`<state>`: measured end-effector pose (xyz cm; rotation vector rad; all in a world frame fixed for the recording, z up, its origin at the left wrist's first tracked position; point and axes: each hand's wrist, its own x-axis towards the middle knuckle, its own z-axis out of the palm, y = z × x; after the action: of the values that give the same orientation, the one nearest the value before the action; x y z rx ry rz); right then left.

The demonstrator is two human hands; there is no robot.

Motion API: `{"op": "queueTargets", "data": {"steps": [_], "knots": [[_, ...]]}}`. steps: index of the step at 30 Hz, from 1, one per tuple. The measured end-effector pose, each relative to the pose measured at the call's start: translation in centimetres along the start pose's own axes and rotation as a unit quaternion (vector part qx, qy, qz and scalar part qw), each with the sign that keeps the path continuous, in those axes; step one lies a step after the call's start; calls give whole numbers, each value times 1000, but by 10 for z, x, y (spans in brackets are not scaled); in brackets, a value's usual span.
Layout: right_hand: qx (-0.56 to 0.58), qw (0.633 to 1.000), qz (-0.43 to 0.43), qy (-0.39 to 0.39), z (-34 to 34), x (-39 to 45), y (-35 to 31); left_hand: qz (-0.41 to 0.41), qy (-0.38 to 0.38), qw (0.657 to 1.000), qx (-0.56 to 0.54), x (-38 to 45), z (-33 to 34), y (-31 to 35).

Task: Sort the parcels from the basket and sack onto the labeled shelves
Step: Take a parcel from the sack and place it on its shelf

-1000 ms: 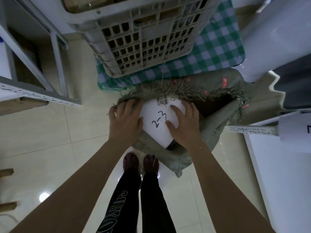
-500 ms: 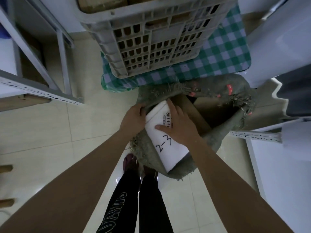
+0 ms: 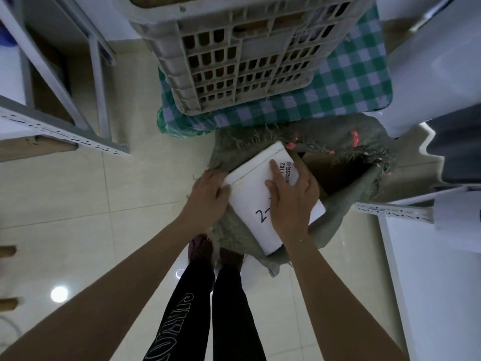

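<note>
A white parcel (image 3: 253, 190) with handwritten "2-" and a printed label lies tilted at the mouth of the grey-green sack (image 3: 346, 142) on the floor. My left hand (image 3: 208, 195) grips the parcel's left edge, fingers curled round its side. My right hand (image 3: 291, 196) lies on top of it, fingers spread flat across the label and the writing. The sack's dark opening (image 3: 335, 169) shows to the right of the parcel. A grey plastic basket (image 3: 247, 56) with brown parcels inside stands behind the sack on a green checked cloth (image 3: 351, 82).
Metal shelf racks stand at left (image 3: 59, 134) and right (image 3: 390, 211), the right one with a white shelf board (image 3: 437, 282) and a paper label. A white and dark object (image 3: 437, 61) is at upper right. My legs and feet (image 3: 216, 256) are on the tiled floor.
The parcel has come further out of the sack and turned, its label end now pointing away. Both hands shifted right with it, and the view moved closer.
</note>
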<state>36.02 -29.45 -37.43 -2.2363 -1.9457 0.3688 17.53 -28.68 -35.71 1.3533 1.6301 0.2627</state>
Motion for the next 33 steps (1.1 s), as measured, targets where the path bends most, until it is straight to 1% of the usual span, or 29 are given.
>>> {"op": "queueTargets", "data": {"steps": [2, 3, 6, 8, 9, 10, 11, 12, 13, 14, 15, 17, 18, 19, 20, 21, 22, 23, 24, 25, 27, 30, 33], "knots": [[-12, 998, -55, -19, 1, 8, 7, -9, -54, 998, 31, -10, 0, 2], [-15, 997, -61, -37, 1, 13, 12, -10, -67, 997, 40, -12, -1, 3], [-18, 998, -22, -64, -8, 32, 21, -44, -73, 996, -8, -4, -2, -4], [-5, 996, 35, -81, -15, 51, 29, -71, -86, 994, 7, 2, 2, -16], [6, 994, 61, -89, -18, 62, 33, -72, -116, 990, 46, 4, 6, -26], [14, 992, 80, -98, -22, 71, 37, -68, -155, 979, 111, 6, 10, -35], [20, 990, 93, -106, -25, 79, 41, -74, -192, 960, 190, 7, 13, -43], [26, 987, 106, -115, -27, 83, 44, -96, -212, 936, 264, 10, 14, -47], [40, 983, 122, -128, -27, 84, 47, -124, -212, 917, 314, 13, 14, -45], [56, 978, 142, -144, -28, 81, 48, -138, -188, 913, 333, 15, 14, -38], [73, 972, 158, -157, -27, 75, 50, -128, -141, 928, 321, 17, 15, -28], [97, 968, 171, -159, -24, 60, 53, -64, 5, 968, 243, 16, 18, -4], [110, 967, 174, -152, -23, 53, 53, -37, 76, 976, 202, 14, 21, 7], [128, 964, 185, -144, -21, 48, 53, -29, 114, 980, 162, 13, 23, 18], [148, 957, 205, -139, -21, 44, 52, -45, 108, 987, 107, 12, 24, 28], [167, 948, 233, -136, -21, 43, 53, -86, 62, 994, 25, 12, 26, 37], [184, 938, 260, -134, -21, 42, 54, -139, -10, 987, -76, 14, 28, 44], [199, 929, 281, -135, -22, 43, 55, -187, -73, 965, -167, 18, 32, 46], [211, 923, 290, -140, -23, 43, 56, -212, -108, 948, -213, 21, 35, 48], [219, 921, 286, -147, -23, 43, 57, -212, -118, 946, -217, 22, 38, 49], [228, 926, 262, -146, -27, 41, 57, -187, -98, 950, -228, 20, 43, 51], [231, 944, 223, -80, -43, 31, 56, -142, -60, 954, -257, 10, 41, 59], [266, 946, 183, -9, -68, 27, 58, -116, -33, 948, -295, -3, 33, 71]]}}
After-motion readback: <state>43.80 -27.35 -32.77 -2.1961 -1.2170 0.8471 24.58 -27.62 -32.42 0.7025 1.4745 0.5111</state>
